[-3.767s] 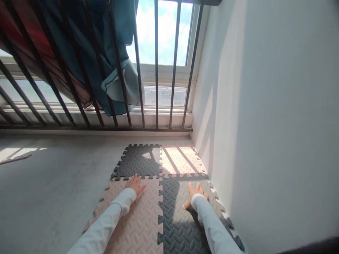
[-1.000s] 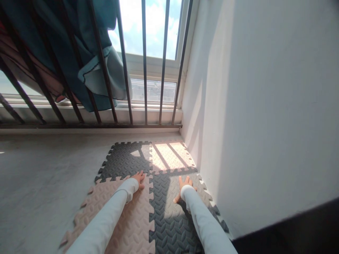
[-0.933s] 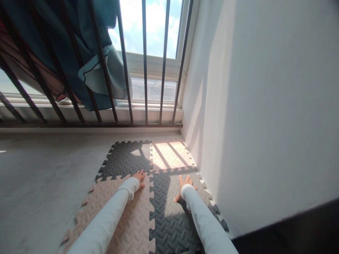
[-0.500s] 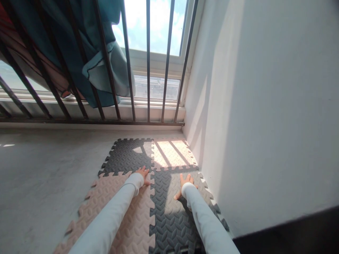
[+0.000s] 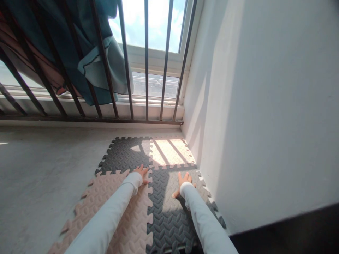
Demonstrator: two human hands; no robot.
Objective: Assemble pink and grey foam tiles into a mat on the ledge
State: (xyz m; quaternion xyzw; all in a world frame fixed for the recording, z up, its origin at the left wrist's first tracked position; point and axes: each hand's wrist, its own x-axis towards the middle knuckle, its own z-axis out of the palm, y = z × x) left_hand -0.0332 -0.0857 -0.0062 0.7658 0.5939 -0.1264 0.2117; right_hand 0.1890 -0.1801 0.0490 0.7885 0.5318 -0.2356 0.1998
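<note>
Four interlocking foam tiles lie on the floor in a two-by-two pattern. My left hand (image 5: 142,173) rests with its fingers spread on the near pink tile (image 5: 132,222), at its far right corner. My right hand (image 5: 183,183) is spread on the near dark grey tile (image 5: 166,215), partly in sunlight. Neither hand holds anything. Beyond them are the far dark grey tile (image 5: 127,155) on the left and the far pink tile (image 5: 172,151) on the right, crossed by bar shadows. The near ends of the near tiles are partly hidden by my sleeves.
A white wall (image 5: 265,123) runs close along the tiles' right side. Dark metal railing bars (image 5: 146,70) stand before the window, with a blue-green cloth (image 5: 97,67) hanging behind them. Grey concrete floor (image 5: 47,169) lies to the left.
The whole view has shifted slightly, so the railing, tiles and hands sit a little further left and up. Both hands keep the same places on the tiles.
</note>
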